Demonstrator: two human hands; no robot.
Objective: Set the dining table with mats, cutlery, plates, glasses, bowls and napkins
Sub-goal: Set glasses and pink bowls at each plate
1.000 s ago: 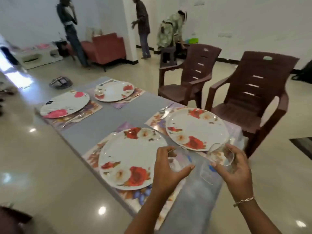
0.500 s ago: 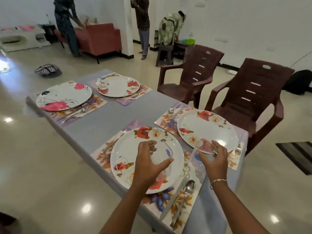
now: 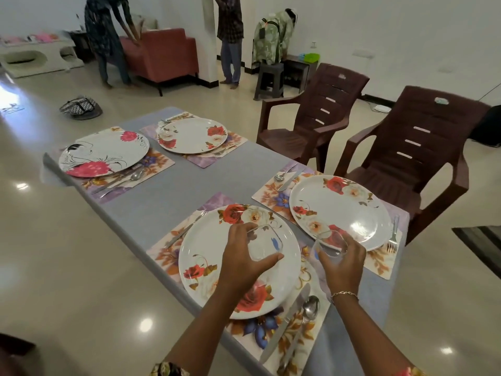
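Observation:
My left hand (image 3: 244, 263) grips a clear glass (image 3: 267, 241) above the near floral plate (image 3: 206, 256). My right hand (image 3: 343, 263) grips a second clear glass (image 3: 330, 244) over the gap between that plate and the near right plate (image 3: 341, 207). Each plate sits on a floral mat (image 3: 271, 332). A knife (image 3: 284, 318) and a spoon (image 3: 306, 318) lie right of the near plate, a fork (image 3: 187, 229) on its left. Two more plates (image 3: 104, 153) (image 3: 192, 135) on mats with cutlery stand at the far end of the grey table (image 3: 168, 196).
Two brown plastic chairs (image 3: 314, 118) (image 3: 414, 158) stand along the table's right side. Beyond the table are a red sofa (image 3: 162, 55), a stool (image 3: 268, 80), a bag (image 3: 80, 107) on the floor and three people. A dark rug (image 3: 482, 237) lies at right.
Both hands carried their glasses forward over the table, from its near edge to above the near plate. The view moved closer to the table.

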